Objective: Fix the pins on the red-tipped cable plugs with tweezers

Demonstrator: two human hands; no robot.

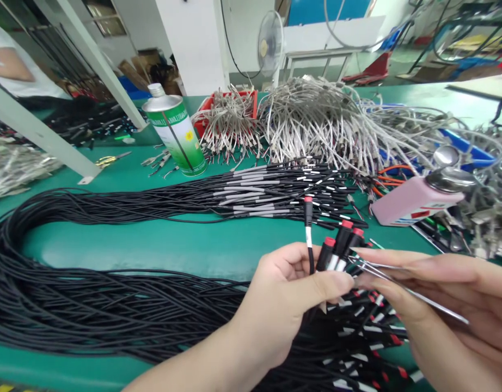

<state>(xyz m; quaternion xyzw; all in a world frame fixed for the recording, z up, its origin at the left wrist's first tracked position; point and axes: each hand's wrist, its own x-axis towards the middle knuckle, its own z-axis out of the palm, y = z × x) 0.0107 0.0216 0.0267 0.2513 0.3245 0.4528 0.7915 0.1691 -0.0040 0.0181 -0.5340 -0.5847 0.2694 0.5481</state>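
My left hand [287, 294] is closed around several black cables whose red-tipped connectors [344, 239] point up and away from me. One thinner cable end [308, 215] with a white label stands apart to the left of that group. In my right hand [447, 305] is a pair of metal tweezers [410, 288], pinched between thumb and fingers. Its tips reach the white-banded part of the held cables, close to my left thumb; whether they grip anything is unclear. Below both hands lie more black cables [153, 310] with red and white ends.
The black bundle loops left across the green table [132, 247] to grey-sleeved ends [251, 190]. Behind stand a green-white can [175, 133], a red bin [228, 111] and piled grey cables [312, 120]. A pink pump bottle [414, 201] is right; scissors [112, 159] and a person [22, 71] are left.
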